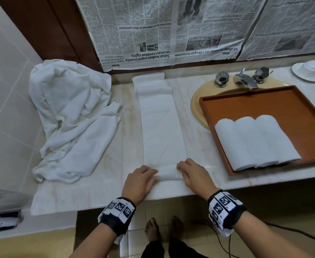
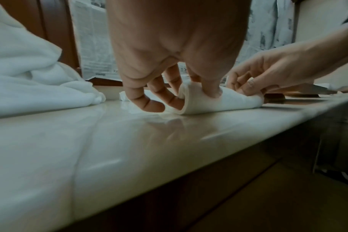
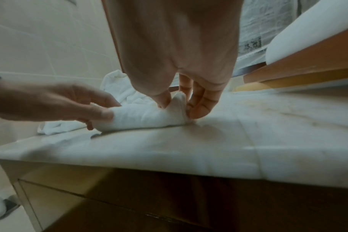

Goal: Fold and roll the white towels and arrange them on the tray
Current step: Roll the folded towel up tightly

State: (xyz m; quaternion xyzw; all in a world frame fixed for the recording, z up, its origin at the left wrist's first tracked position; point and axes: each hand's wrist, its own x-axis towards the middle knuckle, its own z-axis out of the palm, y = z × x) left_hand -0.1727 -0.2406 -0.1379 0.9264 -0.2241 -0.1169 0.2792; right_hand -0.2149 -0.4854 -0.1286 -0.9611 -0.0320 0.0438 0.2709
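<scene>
A white towel point(image 1: 160, 123) folded into a long strip lies on the marble counter point(image 1: 97, 190), running away from me. Its near end is turned into a small roll point(image 1: 169, 175). My left hand point(image 1: 141, 181) grips the roll's left end point(image 2: 191, 100), fingers curled behind it and thumb on top. My right hand point(image 1: 192, 174) pinches the roll's right end point(image 3: 177, 108). The brown tray point(image 1: 246, 103) sits over the sink at the right and holds three rolled white towels point(image 1: 255, 140) side by side.
A heap of loose white towels point(image 1: 72, 116) lies at the counter's left against the tiled wall. Behind the tray are the faucet point(image 1: 244, 79) and a white cup on a saucer point(image 1: 310, 70). Newspaper point(image 1: 171, 28) covers the back wall. The counter edge runs just under my wrists.
</scene>
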